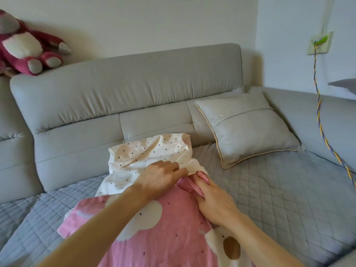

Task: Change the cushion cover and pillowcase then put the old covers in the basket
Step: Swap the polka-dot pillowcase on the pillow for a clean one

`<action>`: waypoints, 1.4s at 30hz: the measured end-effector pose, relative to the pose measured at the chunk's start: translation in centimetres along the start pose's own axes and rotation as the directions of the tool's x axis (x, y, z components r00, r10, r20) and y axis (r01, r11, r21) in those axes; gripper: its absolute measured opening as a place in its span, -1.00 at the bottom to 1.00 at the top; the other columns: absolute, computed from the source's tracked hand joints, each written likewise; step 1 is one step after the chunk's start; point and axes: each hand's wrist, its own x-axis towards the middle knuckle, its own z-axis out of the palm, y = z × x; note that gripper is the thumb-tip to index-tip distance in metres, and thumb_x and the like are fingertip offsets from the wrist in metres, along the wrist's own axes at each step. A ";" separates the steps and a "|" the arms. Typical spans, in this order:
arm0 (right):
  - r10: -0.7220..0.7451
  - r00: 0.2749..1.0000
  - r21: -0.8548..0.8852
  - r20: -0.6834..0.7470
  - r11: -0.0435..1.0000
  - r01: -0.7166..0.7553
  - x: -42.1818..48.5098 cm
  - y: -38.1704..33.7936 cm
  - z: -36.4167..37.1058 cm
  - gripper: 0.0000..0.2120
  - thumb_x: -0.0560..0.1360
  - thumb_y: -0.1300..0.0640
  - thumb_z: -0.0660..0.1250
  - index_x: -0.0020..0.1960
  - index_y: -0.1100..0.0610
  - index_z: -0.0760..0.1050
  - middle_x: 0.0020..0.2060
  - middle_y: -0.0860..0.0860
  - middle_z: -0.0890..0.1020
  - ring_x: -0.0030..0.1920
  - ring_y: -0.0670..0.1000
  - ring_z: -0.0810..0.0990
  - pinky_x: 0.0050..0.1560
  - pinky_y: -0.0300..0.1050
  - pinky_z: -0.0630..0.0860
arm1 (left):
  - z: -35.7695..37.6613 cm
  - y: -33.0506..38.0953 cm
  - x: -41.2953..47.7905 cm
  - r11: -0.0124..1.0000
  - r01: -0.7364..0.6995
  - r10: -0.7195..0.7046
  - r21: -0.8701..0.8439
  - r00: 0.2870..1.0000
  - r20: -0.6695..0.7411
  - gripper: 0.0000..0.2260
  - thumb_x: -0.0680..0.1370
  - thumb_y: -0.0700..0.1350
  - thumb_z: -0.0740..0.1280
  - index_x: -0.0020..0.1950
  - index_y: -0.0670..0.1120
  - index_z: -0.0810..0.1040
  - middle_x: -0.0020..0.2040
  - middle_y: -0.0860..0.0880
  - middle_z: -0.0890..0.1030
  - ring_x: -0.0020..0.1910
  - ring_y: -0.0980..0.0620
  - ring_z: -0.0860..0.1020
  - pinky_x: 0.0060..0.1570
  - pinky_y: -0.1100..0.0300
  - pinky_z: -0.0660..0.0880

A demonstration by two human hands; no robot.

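A pillow in a cream, dark-dotted case (146, 153) lies on the sofa seat against the backrest. A pink pillowcase with white cloud shapes (154, 234) covers its near end and spreads toward me. My left hand (159, 178) lies on the cream fabric, its fingertips pinching the cream edge where it meets the pink opening. My right hand (213, 199) grips the bunched pink edge beside it. A grey square cushion with beige piping (248, 128) leans at the sofa's back right.
The grey sofa backrest (125, 93) runs across the rear; the quilted grey seat cover (269, 189) extends right. A pink plush bear (27, 49) sits on top at the far left. A twisted yellow-purple cord (319, 120) hangs from a wall socket (320, 43) on the right.
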 end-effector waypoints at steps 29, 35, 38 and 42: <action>0.482 0.849 -0.194 -0.216 0.831 -0.522 2.8 1.5 -1.6 -0.54 0.61 0.18 -0.07 0.43 0.04 0.39 0.40 0.10 0.45 0.32 0.26 0.48 0.25 0.10 0.40 | -6.6 7.1 -15.6 0.530 0.548 -0.768 -0.647 0.634 -0.093 -0.87 0.42 0.00 0.22 -0.21 -0.05 0.38 -0.28 0.12 0.44 -0.24 0.13 0.40 -0.21 0.34 0.33; 0.336 0.909 -0.133 -0.245 0.917 -0.375 1.8 1.5 -1.8 -0.62 0.61 0.01 -0.01 0.29 0.01 0.48 0.33 0.09 0.51 0.27 0.23 0.50 0.21 0.10 0.46 | 0.0 7.0 -17.9 0.505 0.673 -0.831 -0.540 0.548 -0.094 -0.87 0.58 0.09 0.20 -0.03 0.06 0.45 -0.15 0.19 0.41 -0.15 0.11 0.36 -0.08 0.25 0.34; 0.283 0.922 -0.262 -0.263 0.899 -0.351 -0.4 -1.5 -2.3 -0.59 0.60 -0.13 0.02 0.35 -0.02 0.41 0.43 0.08 0.36 0.40 0.24 0.34 0.36 0.14 0.34 | 1.1 7.5 -19.0 0.403 0.713 -0.870 -0.573 0.492 0.000 -0.87 0.57 0.16 0.14 0.01 0.16 0.41 -0.12 0.22 0.41 -0.10 0.13 0.39 -0.08 0.25 0.34; 0.045 0.988 -0.462 -0.148 0.880 -0.109 -4.9 -8.9 -0.9 -0.35 0.51 -0.37 -0.08 0.47 -0.09 0.30 0.55 0.04 0.21 0.54 0.15 0.09 0.51 0.11 0.08 | 0.7 6.8 -18.8 0.373 0.702 -0.859 -0.607 0.508 0.060 -0.91 0.61 0.12 0.20 0.04 0.17 0.44 -0.08 0.20 0.45 -0.05 0.15 0.45 -0.03 0.21 0.44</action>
